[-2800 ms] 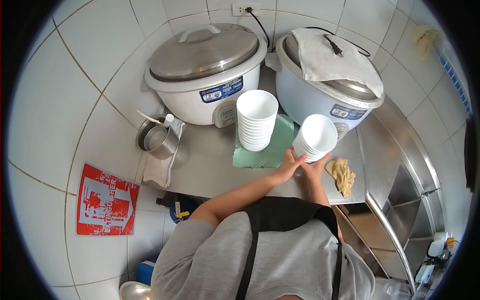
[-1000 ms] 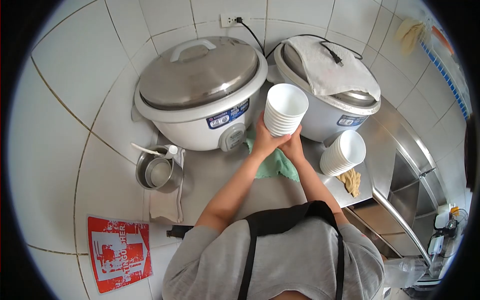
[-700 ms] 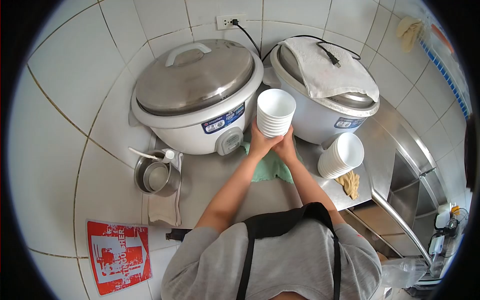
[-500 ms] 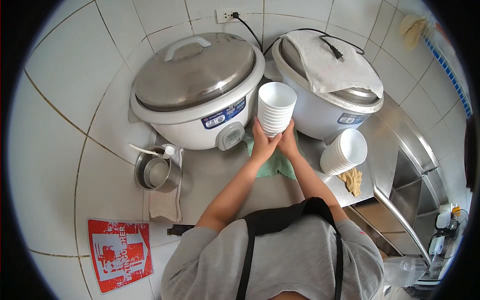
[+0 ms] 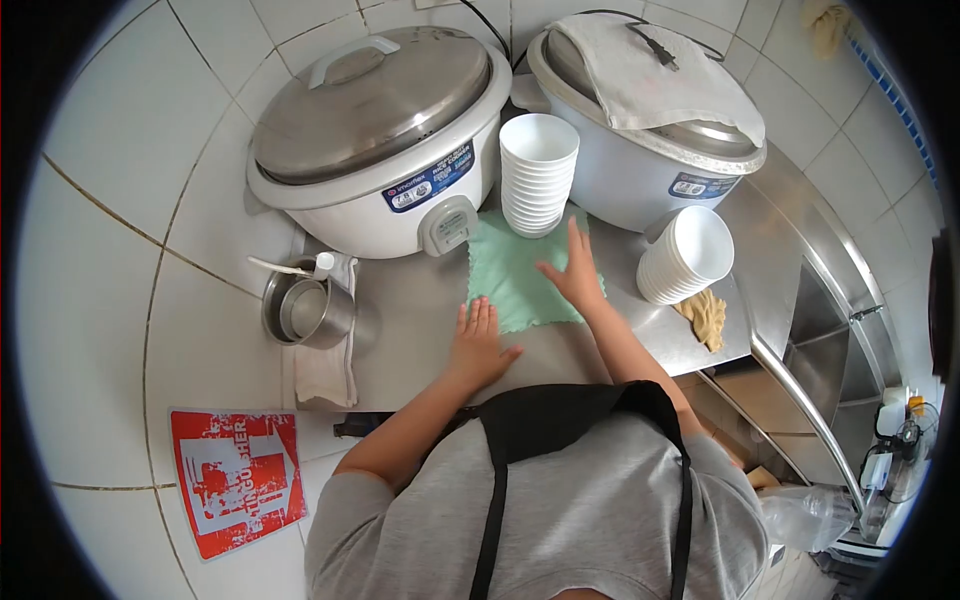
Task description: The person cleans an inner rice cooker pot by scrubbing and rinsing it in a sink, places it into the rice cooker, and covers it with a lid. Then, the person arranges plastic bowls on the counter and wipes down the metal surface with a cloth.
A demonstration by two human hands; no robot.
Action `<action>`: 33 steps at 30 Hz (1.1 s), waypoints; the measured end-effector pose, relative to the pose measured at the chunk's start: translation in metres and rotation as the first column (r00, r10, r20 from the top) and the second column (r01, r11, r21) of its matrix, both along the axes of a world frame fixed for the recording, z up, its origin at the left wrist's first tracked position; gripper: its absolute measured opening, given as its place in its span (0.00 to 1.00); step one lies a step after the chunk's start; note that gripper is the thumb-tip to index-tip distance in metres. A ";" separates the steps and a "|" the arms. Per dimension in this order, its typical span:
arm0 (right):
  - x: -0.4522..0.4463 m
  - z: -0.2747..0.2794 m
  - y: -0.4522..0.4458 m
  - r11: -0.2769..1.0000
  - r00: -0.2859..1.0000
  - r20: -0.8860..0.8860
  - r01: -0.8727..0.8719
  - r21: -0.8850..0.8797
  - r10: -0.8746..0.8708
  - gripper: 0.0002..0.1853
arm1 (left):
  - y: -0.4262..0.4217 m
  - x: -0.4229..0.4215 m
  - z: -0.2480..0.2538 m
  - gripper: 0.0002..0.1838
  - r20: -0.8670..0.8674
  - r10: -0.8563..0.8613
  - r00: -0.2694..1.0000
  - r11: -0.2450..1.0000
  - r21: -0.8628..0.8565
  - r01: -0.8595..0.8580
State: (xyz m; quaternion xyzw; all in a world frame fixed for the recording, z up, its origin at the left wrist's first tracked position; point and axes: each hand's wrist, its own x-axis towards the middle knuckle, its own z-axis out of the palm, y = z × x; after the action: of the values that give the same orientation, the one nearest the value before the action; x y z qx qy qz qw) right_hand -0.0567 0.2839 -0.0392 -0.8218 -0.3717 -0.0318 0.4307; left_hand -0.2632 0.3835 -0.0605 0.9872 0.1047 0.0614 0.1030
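Note:
A tall stack of white cups (image 5: 538,175) stands upright on the back of a green cloth (image 5: 520,280), between the two rice cookers. My left hand (image 5: 479,348) is at the cloth's front left edge, fingers stretched out, holding nothing. My right hand (image 5: 575,270) is over the cloth's right part, just in front of the tall stack, with thumb and fingers apart and nothing in it. To the right, a shorter stack of white cups (image 5: 687,256) stands beside a crumpled tan cloth (image 5: 706,320).
A large rice cooker (image 5: 380,130) stands at the back left, another rice cooker (image 5: 640,150) with a white towel (image 5: 655,85) at the back right. Metal pots (image 5: 308,310) sit on a folded cloth (image 5: 325,375) at the left. A metal rail (image 5: 810,415) runs at the right.
The tall cup stack has been set down on the green cloth and let go. Both hands have opened, and my left hand has moved toward me and to the left. The view has shifted.

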 end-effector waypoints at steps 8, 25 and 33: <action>-0.019 0.035 -0.183 0.940 0.948 -0.205 0.179 -0.292 -0.244 0.11 | -0.017 0.053 0.066 0.44 -0.068 -0.197 0.978 0.920 -0.358 0.160; 0.037 0.029 -0.167 0.901 0.973 -0.077 0.231 0.368 -0.218 0.58 | -0.131 0.222 0.090 0.50 -0.054 -0.063 0.997 -0.231 -0.971 -0.068; -0.008 0.064 -0.100 0.903 0.992 -0.080 -0.058 0.426 0.102 0.61 | -0.083 0.123 0.128 0.47 0.023 0.253 0.967 -0.235 -0.968 0.085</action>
State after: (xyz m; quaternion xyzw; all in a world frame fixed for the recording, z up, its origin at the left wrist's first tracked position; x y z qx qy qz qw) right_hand -0.0651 0.1841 0.0246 -0.6935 -0.3672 -0.0526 0.6176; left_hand -0.1397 0.3002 0.0677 0.5067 0.1689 0.0690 0.8426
